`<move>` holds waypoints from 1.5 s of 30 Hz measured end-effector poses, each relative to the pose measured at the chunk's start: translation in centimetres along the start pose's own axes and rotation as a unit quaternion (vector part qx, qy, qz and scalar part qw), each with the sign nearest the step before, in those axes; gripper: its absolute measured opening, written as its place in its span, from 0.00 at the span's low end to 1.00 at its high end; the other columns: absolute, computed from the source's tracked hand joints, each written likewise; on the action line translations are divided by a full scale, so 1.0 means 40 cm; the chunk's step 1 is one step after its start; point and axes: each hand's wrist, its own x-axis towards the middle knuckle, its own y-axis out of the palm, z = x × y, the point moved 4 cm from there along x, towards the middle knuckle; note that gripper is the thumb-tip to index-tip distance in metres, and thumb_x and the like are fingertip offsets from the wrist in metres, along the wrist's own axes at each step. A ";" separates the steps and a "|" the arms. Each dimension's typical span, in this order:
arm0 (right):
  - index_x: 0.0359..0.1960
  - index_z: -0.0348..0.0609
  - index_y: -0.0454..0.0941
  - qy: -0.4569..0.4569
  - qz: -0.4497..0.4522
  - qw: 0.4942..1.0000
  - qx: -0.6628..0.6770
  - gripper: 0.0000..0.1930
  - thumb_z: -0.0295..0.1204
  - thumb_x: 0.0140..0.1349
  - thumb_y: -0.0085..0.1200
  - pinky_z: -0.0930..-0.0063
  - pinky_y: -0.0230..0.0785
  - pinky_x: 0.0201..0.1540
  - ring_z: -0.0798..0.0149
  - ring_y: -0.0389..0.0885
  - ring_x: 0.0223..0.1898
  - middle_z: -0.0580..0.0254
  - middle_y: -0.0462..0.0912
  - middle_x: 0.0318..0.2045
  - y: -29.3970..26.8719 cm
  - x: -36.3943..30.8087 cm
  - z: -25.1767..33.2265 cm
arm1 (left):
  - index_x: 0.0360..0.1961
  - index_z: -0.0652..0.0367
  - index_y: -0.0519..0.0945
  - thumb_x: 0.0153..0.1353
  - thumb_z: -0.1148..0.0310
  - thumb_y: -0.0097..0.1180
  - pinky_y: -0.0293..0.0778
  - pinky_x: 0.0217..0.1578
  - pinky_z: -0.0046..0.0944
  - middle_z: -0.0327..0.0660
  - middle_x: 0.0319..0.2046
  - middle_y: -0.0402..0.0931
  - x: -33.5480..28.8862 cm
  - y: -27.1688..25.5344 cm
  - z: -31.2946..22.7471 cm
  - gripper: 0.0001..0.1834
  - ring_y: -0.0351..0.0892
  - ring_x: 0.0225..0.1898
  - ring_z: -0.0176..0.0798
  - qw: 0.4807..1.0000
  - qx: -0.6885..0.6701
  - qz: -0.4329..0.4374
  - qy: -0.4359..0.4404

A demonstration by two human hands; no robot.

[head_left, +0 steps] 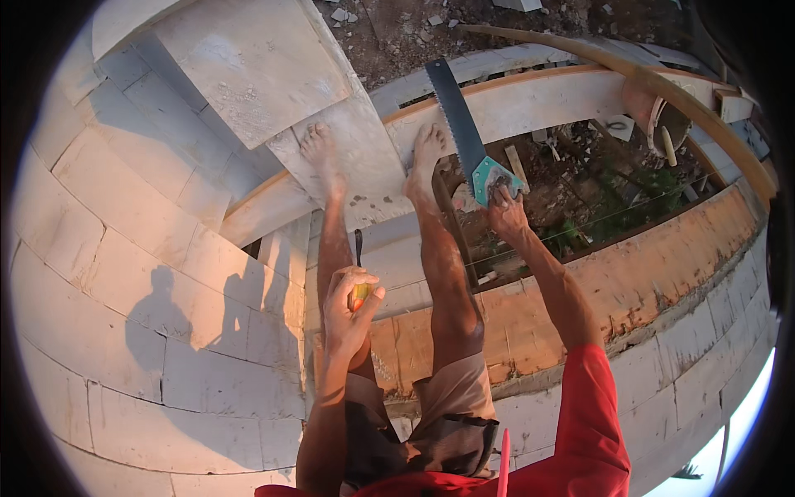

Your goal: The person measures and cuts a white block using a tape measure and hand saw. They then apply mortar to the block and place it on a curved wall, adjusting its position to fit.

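Pale block wall (149,273), orange concrete beam (646,265), rubble-strewn ground (596,174) below, curved wooden plank (629,70).

Sunlit pale block walls (124,273) ring a rubble-strewn dirt floor (596,182) below.

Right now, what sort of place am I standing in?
Most likely an outdoor building site, up on an unfinished wall. White masonry blocks are laid in courses, your right hand grips a hand saw, and rubble-strewn ground lies below.

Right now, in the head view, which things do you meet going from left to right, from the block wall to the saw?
Shadow on the white block wall → left hand holding a small yellow-handled tool → right hand gripping the handsaw.
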 end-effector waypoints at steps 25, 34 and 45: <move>0.35 0.36 0.85 0.050 -0.122 0.988 -0.086 0.28 0.51 0.75 0.45 0.32 0.70 0.50 0.51 0.70 0.65 0.51 0.83 0.50 0.034 0.514 -0.226 | 0.43 0.61 0.82 0.59 0.74 0.67 0.75 0.49 0.39 0.45 0.48 0.74 0.035 0.109 0.049 0.12 0.77 0.49 0.41 0.998 0.045 0.025 -0.048; 0.39 0.37 0.85 0.055 -0.121 0.991 -0.024 0.25 0.49 0.73 0.47 0.27 0.70 0.48 0.51 0.68 0.65 0.51 0.81 0.49 0.160 0.337 -0.237 | 0.43 0.62 0.81 0.59 0.73 0.67 0.73 0.52 0.40 0.48 0.48 0.75 0.022 0.065 0.033 0.12 0.77 0.52 0.44 0.993 0.029 0.005 -0.117; 0.38 0.35 0.84 0.125 -0.001 0.987 0.106 0.14 0.37 0.63 0.59 0.32 0.65 0.55 0.43 0.70 0.61 0.44 0.80 0.49 0.165 -0.552 0.034 | 0.42 0.62 0.82 0.60 0.72 0.68 0.70 0.57 0.42 0.46 0.48 0.77 -0.010 -0.042 -0.134 0.11 0.75 0.55 0.44 0.998 0.028 0.048 0.021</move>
